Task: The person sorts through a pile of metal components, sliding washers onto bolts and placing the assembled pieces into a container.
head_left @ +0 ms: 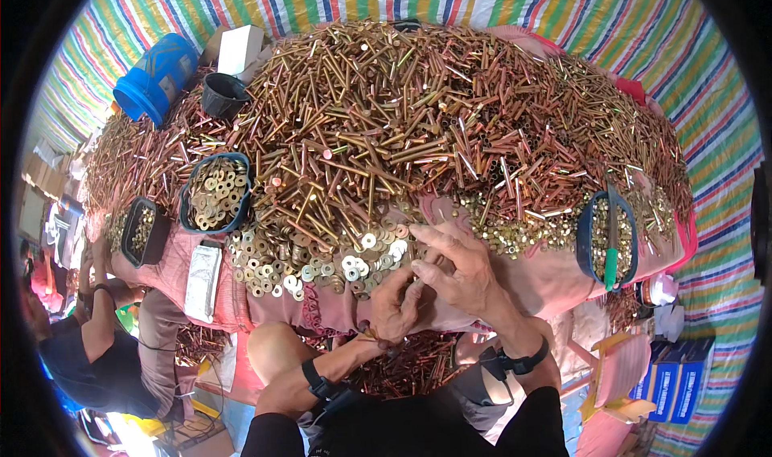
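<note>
My left hand (394, 306) is over the near edge of the pink cloth, fingers curled and thumb pressed in; what it holds, if anything, is hidden. Close beside it, my right hand (460, 270) has its index finger and thumb stretched out and apart, the thumb almost at the left fingertips. I see nothing plainly gripped in it. Just beyond both hands lie loose flat washers (322, 266), silver and brassy. Behind them rises a big heap of brass-coloured bolts (362, 119). To the right of the washers spread small nuts (523, 236).
A blue-rimmed tub of washers (215, 196) and a black tray of small parts (145, 230) stand left. At right is a tub (599, 236) with a green-handled tool. A blue bucket (157, 79) lies tipped far left. Another person (96, 344) sits at left.
</note>
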{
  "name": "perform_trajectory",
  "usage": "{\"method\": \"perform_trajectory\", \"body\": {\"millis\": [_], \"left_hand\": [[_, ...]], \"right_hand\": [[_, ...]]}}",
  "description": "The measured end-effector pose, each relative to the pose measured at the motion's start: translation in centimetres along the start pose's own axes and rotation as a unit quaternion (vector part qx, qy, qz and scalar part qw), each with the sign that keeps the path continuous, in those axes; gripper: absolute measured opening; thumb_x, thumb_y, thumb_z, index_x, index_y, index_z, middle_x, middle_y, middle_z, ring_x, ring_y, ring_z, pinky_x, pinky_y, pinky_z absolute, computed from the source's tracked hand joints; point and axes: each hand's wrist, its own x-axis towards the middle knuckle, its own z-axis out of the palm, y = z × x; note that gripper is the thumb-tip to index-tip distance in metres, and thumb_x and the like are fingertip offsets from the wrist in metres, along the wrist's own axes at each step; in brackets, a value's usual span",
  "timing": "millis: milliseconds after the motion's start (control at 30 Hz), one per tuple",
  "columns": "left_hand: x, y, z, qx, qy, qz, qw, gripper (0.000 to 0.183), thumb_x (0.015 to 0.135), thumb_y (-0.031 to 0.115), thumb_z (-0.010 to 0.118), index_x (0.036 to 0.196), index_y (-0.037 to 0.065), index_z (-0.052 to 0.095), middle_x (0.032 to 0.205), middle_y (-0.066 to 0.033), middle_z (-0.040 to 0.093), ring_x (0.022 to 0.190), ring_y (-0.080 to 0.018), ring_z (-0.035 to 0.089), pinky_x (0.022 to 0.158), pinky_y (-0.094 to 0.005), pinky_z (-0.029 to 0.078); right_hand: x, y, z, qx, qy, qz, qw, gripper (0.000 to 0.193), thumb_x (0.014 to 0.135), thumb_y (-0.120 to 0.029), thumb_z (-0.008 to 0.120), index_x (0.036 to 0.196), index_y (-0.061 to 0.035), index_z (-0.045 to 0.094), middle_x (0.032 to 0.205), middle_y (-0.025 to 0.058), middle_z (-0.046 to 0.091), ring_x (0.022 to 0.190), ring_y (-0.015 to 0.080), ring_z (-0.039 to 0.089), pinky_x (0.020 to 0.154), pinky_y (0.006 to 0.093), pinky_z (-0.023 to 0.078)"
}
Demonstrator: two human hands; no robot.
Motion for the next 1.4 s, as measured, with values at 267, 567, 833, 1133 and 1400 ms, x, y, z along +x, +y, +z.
{"method": "perform_trajectory", "body": {"millis": [267, 567, 833, 1133, 1400], "left_hand": [[0.0, 0.6, -0.1, -0.02, -0.01, -0.004, 1.0, 0.032, 0.093, 0.01, 0.067, 0.123, 0.0, 0.063, 0.098, -0.0179, 0.071, 0.084, -0.0271, 0.07, 0.077, -0.0355, 0.054], [-0.1, -0.3, -0.2, -0.036, -0.014, 0.008, 0.999, 0.029, 0.095, 0.01, 0.064, 0.122, 0.001, 0.063, 0.097, -0.0171, 0.07, 0.082, -0.0259, 0.07, 0.074, -0.0344, 0.054], [0.0, 1.0, -0.5, -0.026, -0.01, 0.005, 1.0, 0.024, 0.097, 0.011, 0.064, 0.119, 0.0, 0.065, 0.091, -0.0102, 0.069, 0.078, -0.0158, 0.067, 0.069, -0.029, 0.053], [0.3, 1.4, -0.2, -0.041, 0.008, 0.015, 0.999, 0.026, 0.099, 0.009, 0.064, 0.123, 0.0, 0.065, 0.088, -0.0065, 0.069, 0.075, -0.0102, 0.064, 0.066, -0.025, 0.051], [0.3, 2.1, -0.9, -0.011, 0.007, 0.031, 0.999, 0.022, 0.096, 0.009, 0.065, 0.117, 0.001, 0.067, 0.097, -0.0162, 0.07, 0.085, -0.024, 0.069, 0.075, -0.0332, 0.054]], "right_hand": [[0.2, 0.5, 0.4, -0.022, 0.045, -0.074, 0.996, 0.029, 0.089, -0.002, 0.068, 0.119, -0.0019, 0.069, 0.099, 0.015, 0.068, 0.083, 0.0263, 0.068, 0.07, 0.0348, 0.055], [0.3, -1.1, 0.0, -0.054, 0.004, -0.141, 0.988, 0.022, 0.085, -0.002, 0.074, 0.107, -0.0019, 0.073, 0.094, 0.0138, 0.067, 0.079, 0.026, 0.068, 0.066, 0.0319, 0.055], [1.0, 1.8, -0.2, 0.139, -0.079, -0.028, 0.987, 0.014, 0.091, -0.011, 0.07, 0.09, 0.0026, 0.073, 0.086, 0.0118, 0.07, 0.076, 0.0185, 0.067, 0.067, 0.0314, 0.053], [3.3, 10.2, 2.9, -0.145, 0.05, 0.172, 0.973, 0.027, 0.088, -0.029, 0.073, 0.087, -0.0018, 0.075, 0.085, 0.0184, 0.071, 0.075, 0.0345, 0.069, 0.07, 0.045, 0.053], [4.6, 11.4, 5.0, -0.276, 0.0, 0.199, 0.94, 0.032, 0.085, -0.032, 0.073, 0.091, 0.0, 0.07, 0.088, 0.0227, 0.068, 0.083, 0.042, 0.067, 0.073, 0.0512, 0.051]]}}
